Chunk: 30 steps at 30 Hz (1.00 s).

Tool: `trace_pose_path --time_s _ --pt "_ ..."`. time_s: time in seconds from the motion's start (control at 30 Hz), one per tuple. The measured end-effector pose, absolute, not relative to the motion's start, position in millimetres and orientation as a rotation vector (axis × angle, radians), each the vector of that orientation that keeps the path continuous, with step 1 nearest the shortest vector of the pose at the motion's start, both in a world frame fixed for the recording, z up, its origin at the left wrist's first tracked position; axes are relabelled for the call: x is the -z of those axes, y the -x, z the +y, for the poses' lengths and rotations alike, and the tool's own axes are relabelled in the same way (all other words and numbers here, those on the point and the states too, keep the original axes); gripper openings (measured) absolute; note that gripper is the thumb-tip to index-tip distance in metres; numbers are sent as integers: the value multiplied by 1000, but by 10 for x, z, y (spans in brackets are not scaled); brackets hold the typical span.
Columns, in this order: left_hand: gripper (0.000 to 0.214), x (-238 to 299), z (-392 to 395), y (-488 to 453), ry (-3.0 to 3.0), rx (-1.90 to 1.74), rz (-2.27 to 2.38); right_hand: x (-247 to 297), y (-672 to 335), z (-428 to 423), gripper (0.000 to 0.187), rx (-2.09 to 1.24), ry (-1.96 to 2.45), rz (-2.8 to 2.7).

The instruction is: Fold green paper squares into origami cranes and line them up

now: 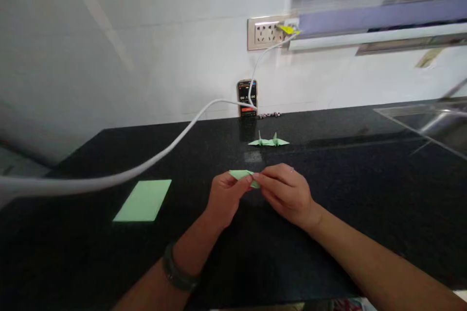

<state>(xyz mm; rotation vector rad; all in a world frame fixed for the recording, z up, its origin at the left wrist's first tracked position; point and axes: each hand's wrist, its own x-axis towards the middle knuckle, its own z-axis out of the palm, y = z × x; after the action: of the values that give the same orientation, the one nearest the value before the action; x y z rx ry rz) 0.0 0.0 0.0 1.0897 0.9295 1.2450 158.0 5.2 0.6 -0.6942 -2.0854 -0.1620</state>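
Observation:
A small folded piece of light green paper [242,175] sits between both hands, just above the black counter [350,194]. My left hand [225,198] pinches its near left side with closed fingers. My right hand [286,192] pinches its right end, fingers pressed together over the fold. A finished green paper crane [269,141] rests on the counter beyond the hands. To the left, apart from both hands, lies a flat stack of green paper sheets [143,200]. A dark band is on my left wrist.
A phone [247,97] leans upright against the white wall at the counter's back, with a white cable [153,160] running from the wall socket [266,33] and sweeping across the left. Small beads [269,115] lie beside the phone. A glass panel [426,121] juts in at right.

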Motion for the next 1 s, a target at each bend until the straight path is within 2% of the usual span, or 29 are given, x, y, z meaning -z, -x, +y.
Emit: trace_pose_path --time_s 0.5,0.77,1.0 --pt "12 33 14 15 -1044 -1237 844 -21 -1587 30 26 80 731 -2102" --pt "15 -1 24 36 -1221 -1246 923 -62 -1488 -3 20 -268 777 -1881" --pt "14 11 26 51 -1295 -1287 967 -32 -1476 36 10 -390 875 -1835"
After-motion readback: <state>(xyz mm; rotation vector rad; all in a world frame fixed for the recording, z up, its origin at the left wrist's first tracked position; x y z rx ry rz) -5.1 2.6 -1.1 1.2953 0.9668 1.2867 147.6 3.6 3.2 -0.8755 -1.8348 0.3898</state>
